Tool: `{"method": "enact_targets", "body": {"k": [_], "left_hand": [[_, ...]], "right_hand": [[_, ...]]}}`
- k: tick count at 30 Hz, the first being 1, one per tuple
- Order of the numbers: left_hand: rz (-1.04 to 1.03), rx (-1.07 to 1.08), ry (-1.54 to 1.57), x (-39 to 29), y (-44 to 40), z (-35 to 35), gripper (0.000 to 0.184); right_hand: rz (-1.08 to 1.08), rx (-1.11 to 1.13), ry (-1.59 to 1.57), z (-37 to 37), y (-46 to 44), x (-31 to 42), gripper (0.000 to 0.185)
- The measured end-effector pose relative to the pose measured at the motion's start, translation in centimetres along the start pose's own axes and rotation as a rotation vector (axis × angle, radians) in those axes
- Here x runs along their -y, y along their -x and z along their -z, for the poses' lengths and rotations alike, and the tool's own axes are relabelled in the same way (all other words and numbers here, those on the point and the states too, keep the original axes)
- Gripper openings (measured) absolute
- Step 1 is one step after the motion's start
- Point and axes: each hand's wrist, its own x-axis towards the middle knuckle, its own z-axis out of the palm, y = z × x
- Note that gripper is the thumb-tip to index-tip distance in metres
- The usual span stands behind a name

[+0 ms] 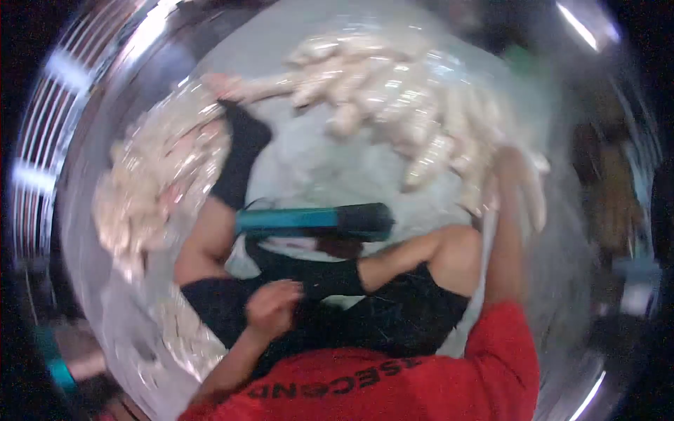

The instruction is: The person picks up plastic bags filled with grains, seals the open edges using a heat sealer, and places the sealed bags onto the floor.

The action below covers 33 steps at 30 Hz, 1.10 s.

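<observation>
My left hand (272, 307) is held up in front of my lap, its fingers curled together. Whether anything is in them is hidden by blur. My right hand (511, 165) reaches forward to the right end of a pile of pale, long pieces in shiny clear plastic (379, 84). It touches or lies against a piece there, its fingers smeared by motion. Between my bent legs a teal and black cylinder-shaped thing (312, 220) lies crosswise above my shin.
A second heap of pale shiny pieces (151, 182) lies to the left, beyond my leg. A pale sheet (316, 154) is spread beneath everything. Another person's forearm with a teal edge (77, 368) shows at the lower left. White bars (49, 126) stand at the far left.
</observation>
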Motion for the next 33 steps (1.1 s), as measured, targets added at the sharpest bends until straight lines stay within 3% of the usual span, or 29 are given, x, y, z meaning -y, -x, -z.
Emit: {"method": "enact_targets", "body": {"k": [2,4,6,8,9,11,12,14,16,18,19,20,21,23,24,25,26,29,31,33], "left_hand": [[-0.111,0.144,0.148,-0.7,0.6,-4.2,0.014],[-0.445,0.126,0.246,-4.3,-3.6,-6.0,0.021],[-0.402,0.059,0.378,-6.8,-5.9,-8.1,0.034],[-0.354,0.025,0.454,-9.7,-9.9,-8.5,0.052],[-0.369,0.027,0.461,-10.5,-10.4,-8.6,0.052],[-0.146,-0.132,0.343,-12.0,-10.4,-8.8,0.072],[-0.164,-0.099,0.367,-11.0,-9.6,-9.2,0.072],[-0.157,0.110,0.425,-6.9,-6.9,-9.5,0.065],[-0.098,0.495,0.479,-5.6,-5.4,-3.9,0.078],[-0.170,0.442,0.410,-2.9,-1.4,-2.6,0.066],[-0.089,0.320,0.421,-3.9,-0.4,-1.4,0.057],[-0.008,0.193,0.422,-4.9,0.4,-0.3,0.048],[-0.011,0.221,0.428,-5.1,1.4,-0.1,0.048],[0.305,-0.095,0.315,-5.3,2.7,0.2,0.029],[0.299,-0.090,0.320,-5.7,2.7,-0.1,0.029],[0.358,-0.230,0.490,-6.5,2.1,-0.8,0.024],[0.408,-0.375,0.662,-6.9,1.5,-1.2,0.018],[0.431,-0.363,0.696,-7.7,0.7,-0.4,0.017],[0.526,-0.296,0.777,-9.2,0.3,1.3,0.022],[0.599,-0.199,0.834,-9.8,-0.2,2.9,0.024]], "right_hand": [[-0.145,-0.164,-0.814,6.2,5.3,3.4,0.024],[-0.004,-0.165,-0.992,12.7,9.5,7.2,0.023],[0.199,-0.336,-0.741,20.1,14.1,14.1,0.018],[0.310,-0.365,-0.953,24.5,17.9,18.8,0.024],[0.290,-0.371,-1.250,25.1,20.1,20.8,0.025],[0.358,-0.351,-1.588,27.5,24.0,24.8,0.026],[0.439,-0.333,-1.629,29.3,26.0,26.9,0.027],[0.272,-0.276,-1.795,30.7,30.8,30.3,0.026],[0.454,-0.029,-1.546,30.5,32.7,29.3,0.018],[0.314,0.218,-1.331,29.5,34.8,30.2,0.013],[0.272,0.220,-1.320,29.1,35.8,30.6,0.013],[0.133,0.453,-1.328,28.5,36.3,31.1,0.012],[-0.006,0.680,-1.333,28.1,36.6,31.5,0.012],[0.029,0.611,-1.322,28.5,35.8,32.2,0.014],[0.093,0.549,-1.306,28.8,35.5,32.4,0.017],[-0.047,0.610,-1.334,28.9,35.3,32.9,0.017],[-0.039,0.593,-1.330,28.8,35.0,33.0,0.017],[-0.118,0.627,-1.411,29.2,33.9,32.9,0.015],[0.076,0.484,-1.275,31.2,34.4,32.5,0.015],[-0.044,0.543,-1.357,31.3,35.2,32.7,0.017]]}}
